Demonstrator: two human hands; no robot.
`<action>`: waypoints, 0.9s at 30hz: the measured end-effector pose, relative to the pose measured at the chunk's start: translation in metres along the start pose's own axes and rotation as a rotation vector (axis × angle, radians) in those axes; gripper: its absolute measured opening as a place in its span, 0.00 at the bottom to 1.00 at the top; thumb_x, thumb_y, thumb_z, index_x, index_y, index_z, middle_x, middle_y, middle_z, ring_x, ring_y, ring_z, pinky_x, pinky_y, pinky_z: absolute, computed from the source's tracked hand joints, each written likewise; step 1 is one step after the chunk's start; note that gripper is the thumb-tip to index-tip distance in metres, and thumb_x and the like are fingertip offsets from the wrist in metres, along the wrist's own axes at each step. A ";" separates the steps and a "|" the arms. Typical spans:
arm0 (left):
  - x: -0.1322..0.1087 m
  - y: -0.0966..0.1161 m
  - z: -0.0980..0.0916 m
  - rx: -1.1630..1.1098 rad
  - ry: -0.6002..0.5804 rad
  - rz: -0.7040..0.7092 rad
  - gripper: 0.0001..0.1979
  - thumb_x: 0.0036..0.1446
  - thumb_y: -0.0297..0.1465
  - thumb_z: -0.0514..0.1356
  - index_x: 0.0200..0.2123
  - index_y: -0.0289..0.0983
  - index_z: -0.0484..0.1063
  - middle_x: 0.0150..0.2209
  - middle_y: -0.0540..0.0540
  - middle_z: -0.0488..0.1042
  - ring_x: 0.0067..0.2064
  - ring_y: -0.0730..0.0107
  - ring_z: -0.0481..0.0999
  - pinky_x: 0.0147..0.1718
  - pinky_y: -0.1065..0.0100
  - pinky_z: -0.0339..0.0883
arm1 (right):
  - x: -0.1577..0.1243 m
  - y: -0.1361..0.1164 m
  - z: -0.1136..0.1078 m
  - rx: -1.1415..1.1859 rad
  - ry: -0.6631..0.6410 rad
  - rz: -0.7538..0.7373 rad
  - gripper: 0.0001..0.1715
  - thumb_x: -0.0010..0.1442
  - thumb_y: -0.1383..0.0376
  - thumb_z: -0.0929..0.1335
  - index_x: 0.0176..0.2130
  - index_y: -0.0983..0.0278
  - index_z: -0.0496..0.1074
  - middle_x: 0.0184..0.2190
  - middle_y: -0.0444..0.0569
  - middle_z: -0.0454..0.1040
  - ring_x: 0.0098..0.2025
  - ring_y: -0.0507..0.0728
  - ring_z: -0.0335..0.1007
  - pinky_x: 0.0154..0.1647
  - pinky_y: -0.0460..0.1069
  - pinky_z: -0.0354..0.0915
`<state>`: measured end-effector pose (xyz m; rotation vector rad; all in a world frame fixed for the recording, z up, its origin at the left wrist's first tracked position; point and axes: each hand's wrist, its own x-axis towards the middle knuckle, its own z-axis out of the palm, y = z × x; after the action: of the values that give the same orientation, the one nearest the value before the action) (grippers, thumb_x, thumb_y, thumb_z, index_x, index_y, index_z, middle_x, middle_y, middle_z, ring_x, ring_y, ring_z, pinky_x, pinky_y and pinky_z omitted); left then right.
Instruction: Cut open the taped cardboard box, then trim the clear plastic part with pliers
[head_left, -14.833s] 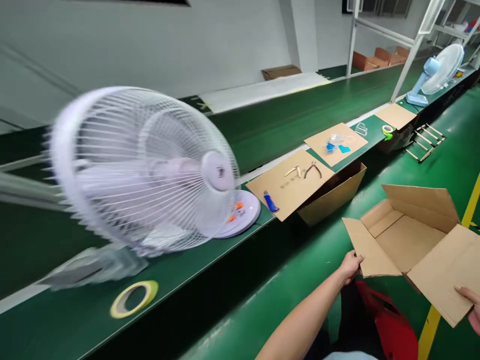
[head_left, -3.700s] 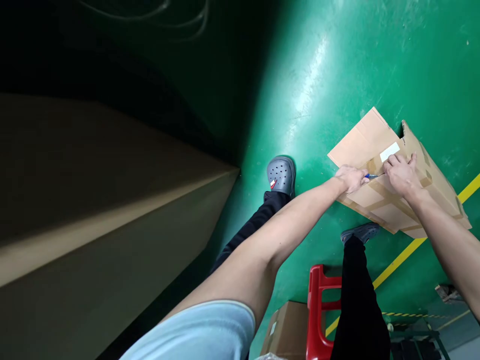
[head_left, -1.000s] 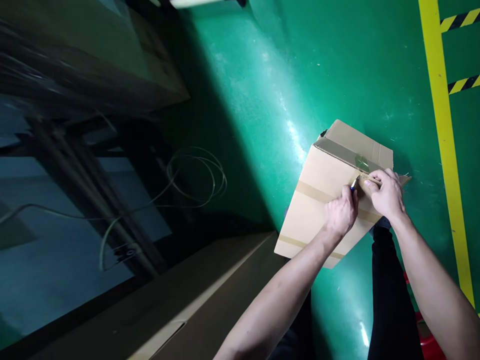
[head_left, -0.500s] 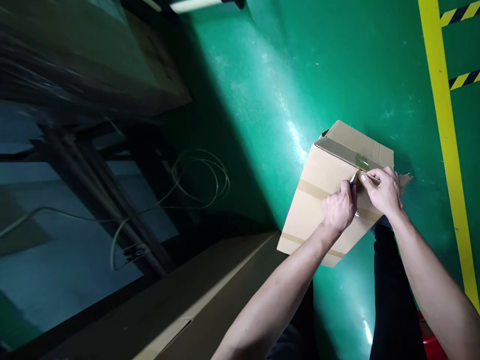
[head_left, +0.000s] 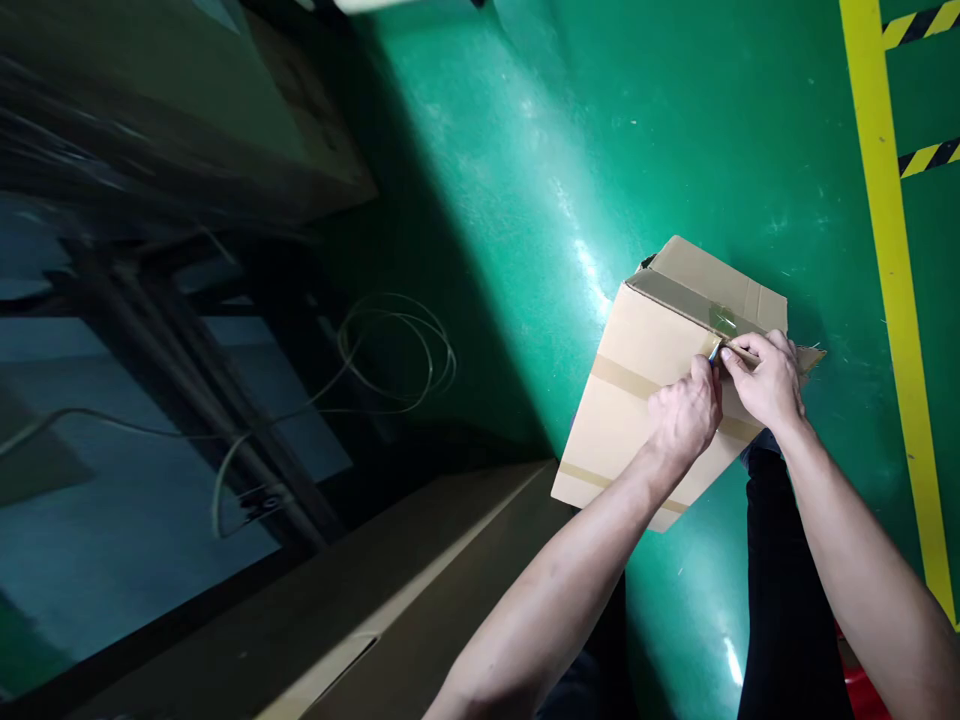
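A brown cardboard box (head_left: 619, 420) stands on the floor in front of me, with strips of tan tape across its near side. Its top flaps lie partly raised, and a piece of clear tape (head_left: 722, 319) is stuck near their edge. My left hand (head_left: 684, 410) is closed around a small knife (head_left: 715, 353), blue-handled with a shiny blade, its tip against the box's upper edge. Just beside the blade, my right hand (head_left: 769, 378) pinches the edge of a cardboard flap. Most of the knife's handle is hidden by the fingers.
A larger cardboard box (head_left: 420, 590) lies along the lower left. Further left are a dark metal frame (head_left: 202, 400), a looped cable (head_left: 397, 352) and a wrapped load (head_left: 150, 120). Yellow line marking (head_left: 892, 270) runs down the green floor at right. Something red (head_left: 862, 690) shows at bottom right.
My left hand has moved slightly up and to the right with the knife, closer to the flap edge. My right hand keeps its pinch at nearly the same spot.
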<state>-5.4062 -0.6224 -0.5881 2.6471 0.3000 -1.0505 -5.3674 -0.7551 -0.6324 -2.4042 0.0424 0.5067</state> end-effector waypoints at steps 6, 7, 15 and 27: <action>-0.004 0.009 -0.017 0.077 -0.031 -0.005 0.14 0.79 0.33 0.43 0.53 0.35 0.66 0.38 0.36 0.84 0.40 0.46 0.87 0.34 0.60 0.75 | -0.001 -0.003 0.007 0.007 0.040 0.004 0.06 0.67 0.62 0.70 0.38 0.58 0.79 0.40 0.52 0.74 0.49 0.67 0.67 0.53 0.60 0.62; -0.004 0.009 -0.018 0.073 -0.042 -0.006 0.14 0.78 0.32 0.44 0.54 0.35 0.66 0.38 0.36 0.84 0.41 0.46 0.88 0.35 0.60 0.75 | -0.002 -0.004 0.009 0.014 0.051 0.010 0.06 0.66 0.63 0.70 0.36 0.59 0.78 0.40 0.51 0.74 0.49 0.67 0.67 0.52 0.60 0.61; -0.008 -0.009 0.004 0.075 -0.072 0.048 0.14 0.78 0.32 0.45 0.54 0.35 0.67 0.37 0.36 0.84 0.41 0.44 0.88 0.35 0.58 0.77 | -0.002 0.004 0.016 0.124 0.076 -0.006 0.06 0.63 0.65 0.70 0.32 0.59 0.74 0.38 0.49 0.74 0.45 0.63 0.68 0.48 0.58 0.63; -0.018 -0.033 0.058 0.026 -0.140 0.081 0.17 0.78 0.34 0.44 0.56 0.36 0.69 0.36 0.35 0.84 0.39 0.45 0.87 0.37 0.56 0.77 | 0.007 0.041 -0.003 0.081 -0.060 -0.057 0.05 0.62 0.63 0.69 0.33 0.59 0.72 0.34 0.48 0.73 0.37 0.60 0.66 0.43 0.56 0.62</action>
<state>-5.4658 -0.6120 -0.6225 2.5682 0.1499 -1.2134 -5.3664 -0.7875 -0.6582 -2.3028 -0.0316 0.5396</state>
